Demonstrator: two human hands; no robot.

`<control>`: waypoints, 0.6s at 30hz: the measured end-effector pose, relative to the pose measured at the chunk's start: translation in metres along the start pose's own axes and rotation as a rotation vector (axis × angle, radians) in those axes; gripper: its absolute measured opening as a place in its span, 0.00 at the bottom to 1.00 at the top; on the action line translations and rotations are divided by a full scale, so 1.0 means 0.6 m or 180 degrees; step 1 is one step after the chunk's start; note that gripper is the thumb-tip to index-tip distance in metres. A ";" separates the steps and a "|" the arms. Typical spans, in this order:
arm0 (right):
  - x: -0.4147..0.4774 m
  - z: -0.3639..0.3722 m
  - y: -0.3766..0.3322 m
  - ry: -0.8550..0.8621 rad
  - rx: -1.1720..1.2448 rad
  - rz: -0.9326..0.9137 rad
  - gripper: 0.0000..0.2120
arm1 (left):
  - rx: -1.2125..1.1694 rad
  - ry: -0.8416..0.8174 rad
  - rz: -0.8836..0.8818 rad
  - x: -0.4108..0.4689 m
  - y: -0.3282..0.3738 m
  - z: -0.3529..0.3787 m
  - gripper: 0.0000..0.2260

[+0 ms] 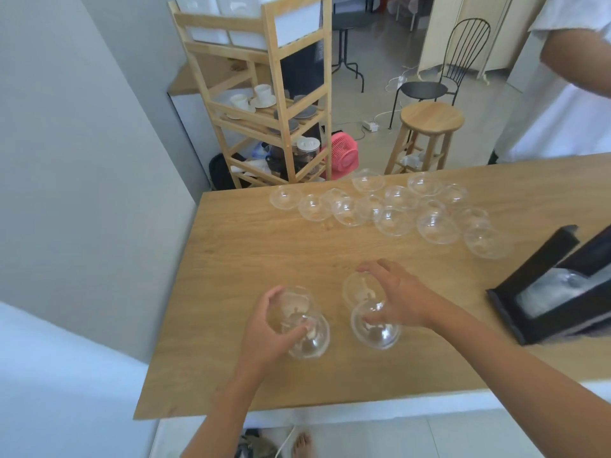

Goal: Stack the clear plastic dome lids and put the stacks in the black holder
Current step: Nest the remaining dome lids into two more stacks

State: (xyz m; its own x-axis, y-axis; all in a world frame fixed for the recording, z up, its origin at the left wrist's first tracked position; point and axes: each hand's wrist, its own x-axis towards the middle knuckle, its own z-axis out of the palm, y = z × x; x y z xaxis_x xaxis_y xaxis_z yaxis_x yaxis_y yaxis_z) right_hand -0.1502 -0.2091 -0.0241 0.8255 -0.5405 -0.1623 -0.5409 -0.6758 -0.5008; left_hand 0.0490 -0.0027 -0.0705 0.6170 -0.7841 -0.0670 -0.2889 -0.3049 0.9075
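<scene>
Since the dome lids (436,228) look thin, light, slick and crushable, grip at the rim. Left hand (264,328) curls round a nested pair at 6 o'clock; right hand (400,299) grips another beside it. Loose lids: 12 o'clock. Black holder (506,317): 3 o'clock on the worktop (248,259)

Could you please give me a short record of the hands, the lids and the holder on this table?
left hand: grips a small stack of lids
right hand: grips a second stack beside it
loose lids: spread across the far side of the table
holder: black, at the right edge; clear lids seem to lie inside
table: wooden
</scene>
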 end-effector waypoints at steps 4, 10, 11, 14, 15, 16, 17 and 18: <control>-0.037 0.024 0.019 -0.0053 0.0018 -0.0025 0.42 | 0.0317 0.0161 -0.0080 -0.042 -0.023 0.030 0.39; -0.056 0.053 0.036 -0.0092 -0.0171 -0.0048 0.43 | 0.0644 0.0090 -0.0070 -0.060 -0.032 0.053 0.40; -0.057 0.057 0.039 -0.0128 -0.0182 -0.0042 0.43 | 0.0698 0.0049 -0.0054 -0.059 -0.032 0.055 0.40; -0.056 0.067 0.044 -0.0240 -0.0244 -0.0052 0.43 | 0.0812 -0.0059 -0.0044 -0.054 -0.026 0.056 0.39; -0.054 0.069 0.044 -0.0256 -0.0252 -0.0050 0.43 | 0.0863 -0.0084 -0.0051 -0.051 -0.023 0.056 0.39; -0.052 0.070 0.044 -0.0263 -0.0250 -0.0048 0.43 | 0.0920 -0.0107 -0.0049 -0.049 -0.020 0.056 0.39; -0.049 0.071 0.043 -0.0268 -0.0248 -0.0051 0.44 | 0.0982 -0.0130 -0.0037 -0.046 -0.017 0.055 0.39; -0.045 0.071 0.041 -0.0278 -0.0249 -0.0053 0.44 | 0.1058 -0.0158 -0.0015 -0.044 -0.015 0.055 0.39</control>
State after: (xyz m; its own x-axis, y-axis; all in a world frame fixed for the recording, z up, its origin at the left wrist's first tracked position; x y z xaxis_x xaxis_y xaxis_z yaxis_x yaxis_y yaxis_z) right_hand -0.1790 -0.1897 -0.0685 0.8436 -0.4854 -0.2295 -0.5350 -0.7232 -0.4367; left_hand 0.0113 0.0027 -0.0905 0.5848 -0.8052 -0.0986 -0.5140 -0.4618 0.7228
